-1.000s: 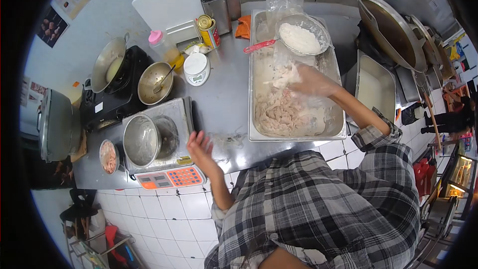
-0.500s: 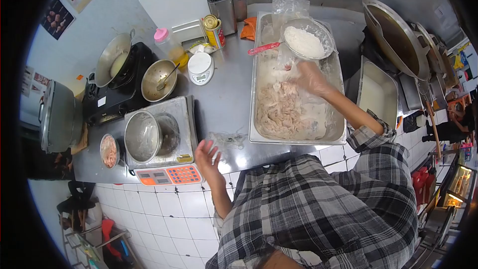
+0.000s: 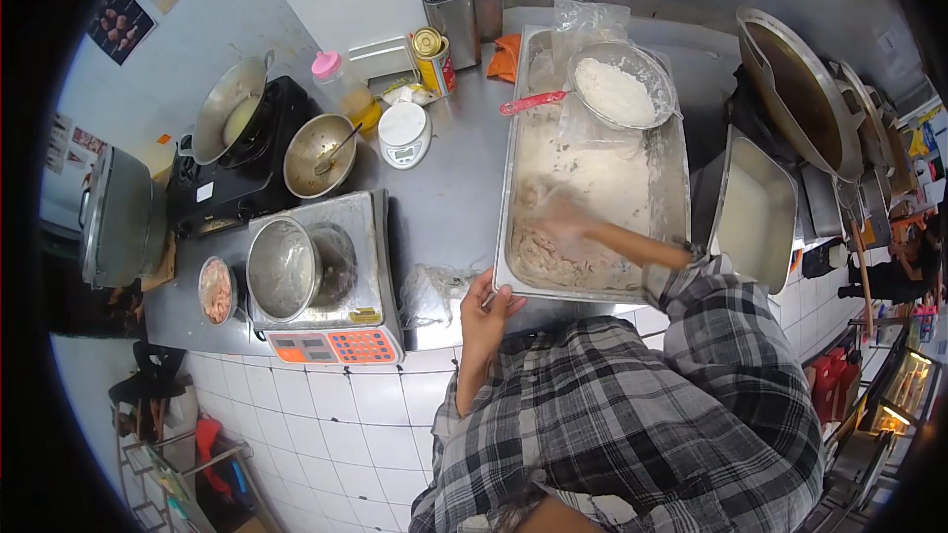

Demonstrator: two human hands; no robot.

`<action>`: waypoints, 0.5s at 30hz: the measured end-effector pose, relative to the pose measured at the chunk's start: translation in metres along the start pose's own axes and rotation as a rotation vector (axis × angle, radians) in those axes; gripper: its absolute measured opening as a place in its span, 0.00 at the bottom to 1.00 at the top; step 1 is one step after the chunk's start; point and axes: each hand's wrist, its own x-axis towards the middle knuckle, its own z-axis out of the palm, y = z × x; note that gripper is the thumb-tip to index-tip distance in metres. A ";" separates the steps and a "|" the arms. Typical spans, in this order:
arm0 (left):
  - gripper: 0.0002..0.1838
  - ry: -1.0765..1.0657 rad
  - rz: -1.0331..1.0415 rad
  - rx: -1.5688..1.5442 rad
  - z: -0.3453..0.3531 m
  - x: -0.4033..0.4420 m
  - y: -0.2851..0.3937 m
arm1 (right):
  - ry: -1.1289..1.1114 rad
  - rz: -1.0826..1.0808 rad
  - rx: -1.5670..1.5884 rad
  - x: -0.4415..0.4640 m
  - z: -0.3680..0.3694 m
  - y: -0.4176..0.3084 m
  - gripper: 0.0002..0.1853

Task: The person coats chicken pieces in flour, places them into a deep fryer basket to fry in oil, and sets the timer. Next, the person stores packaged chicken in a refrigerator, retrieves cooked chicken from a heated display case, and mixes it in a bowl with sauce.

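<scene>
A deep metal tray (image 3: 502, 199) holds white flour (image 3: 602, 173) and floured pale meat pieces (image 3: 568, 262), bunched toward its near end. My left hand (image 3: 484, 314) grips the tray's near left corner, thumb and fingers at the rim. My right hand (image 3: 561, 220), which seems to wear a clear plastic glove, is down in the tray over the meat; motion smears its fingers. A sieve (image 3: 624, 87) with a red handle, filled with flour, rests across the far end of the tray on a clear plastic bag (image 3: 591, 22).
Left of the tray stand an orange-fronted scale (image 3: 336, 345) bearing a metal bowl (image 3: 283, 269), a small white scale (image 3: 404, 135), a bowl with a spoon (image 3: 321, 156) and a cup of raw meat (image 3: 216, 290). A large wok (image 3: 800, 94) and a pan of pale liquid (image 3: 755, 207) are rightward.
My left hand has come from the air beside the scale to the tray's corner. My right hand has moved nearer and left, from beneath the sieve onto the meat, which now sits closer in.
</scene>
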 end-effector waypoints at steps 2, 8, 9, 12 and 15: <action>0.20 0.024 0.009 -0.029 0.001 -0.002 -0.003 | -0.330 -0.108 -0.163 -0.005 -0.002 -0.002 0.35; 0.18 0.058 0.007 -0.035 0.006 -0.001 -0.003 | -0.539 -0.043 -0.111 -0.030 0.020 0.034 0.58; 0.18 0.052 0.020 -0.035 0.006 0.000 -0.003 | -0.575 -0.020 -0.022 -0.030 0.011 0.024 0.59; 0.18 0.036 0.037 -0.037 0.004 0.002 -0.004 | -0.684 0.166 0.147 -0.027 -0.013 -0.009 0.56; 0.18 0.031 0.005 -0.049 -0.001 0.001 -0.006 | -0.798 0.287 0.087 -0.010 -0.016 -0.003 0.49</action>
